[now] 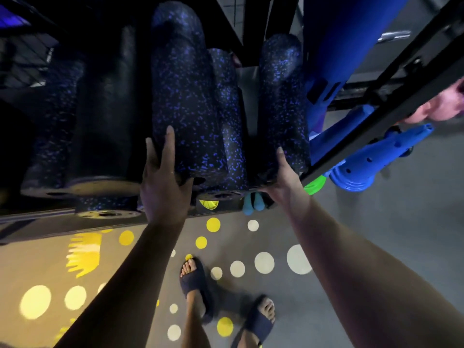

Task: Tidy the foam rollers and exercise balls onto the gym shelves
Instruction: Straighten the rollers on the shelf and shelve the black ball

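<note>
Several long black foam rollers with blue speckles lie side by side on a dark shelf. My left hand presses flat against the near end and left side of the big middle roller, fingers spread. On the near end of the right roller rests my right hand, thumb up along its side. A thinner speckled roller lies between the two. Plain black rollers fill the shelf's left part.
A black rack frame runs diagonally at the right, with blue mats and blue cones behind it. Another person's hand shows at the right edge. The grey floor has yellow and white dots; my sandalled feet stand below.
</note>
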